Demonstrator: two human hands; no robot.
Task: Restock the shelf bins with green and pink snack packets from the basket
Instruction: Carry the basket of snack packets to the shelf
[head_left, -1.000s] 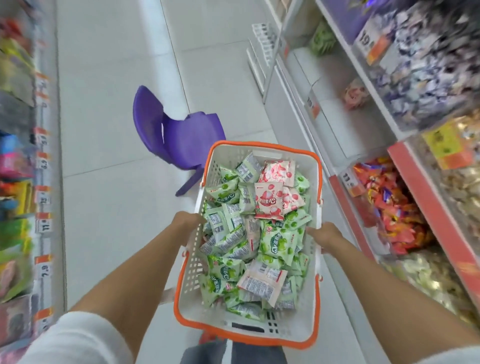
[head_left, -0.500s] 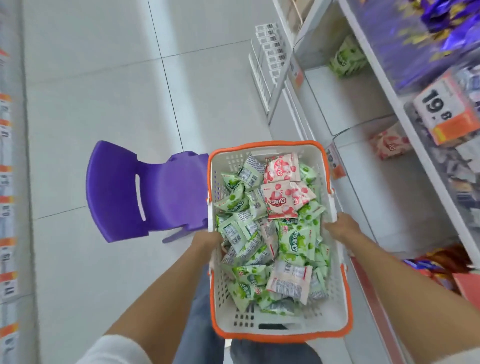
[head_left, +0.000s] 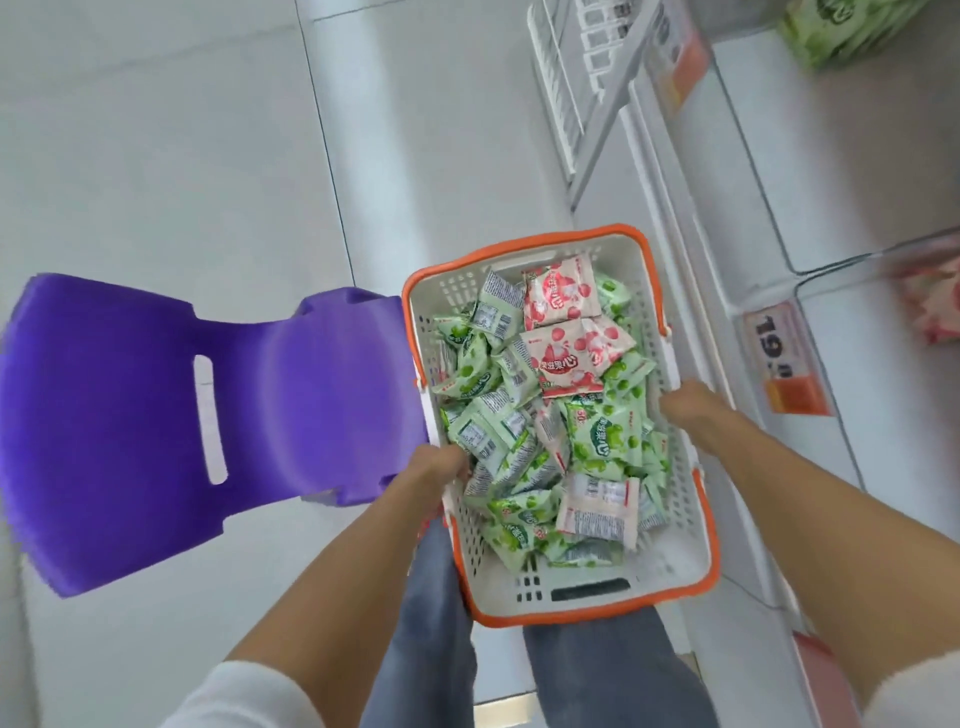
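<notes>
- Now our left hand (head_left: 435, 469) and right hand (head_left: 693, 411) each curl over a side rim of the basket (head_left: 563, 243), keeping it level.
- Green packets (head_left: 602, 441) and pink packets (head_left: 571, 358) lie heaped inside, none lifted yet.
- We judge the basket is held beside the shelf bins (head_left: 831, 156) so each reach stays short; a purple chair (head_left: 156, 415) stands left.

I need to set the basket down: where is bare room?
The purple chair seat, left of the basket, is bare, as is the floor beyond it. The shelf is bare between its green packets and pink packets. The basket is crowded.
</notes>
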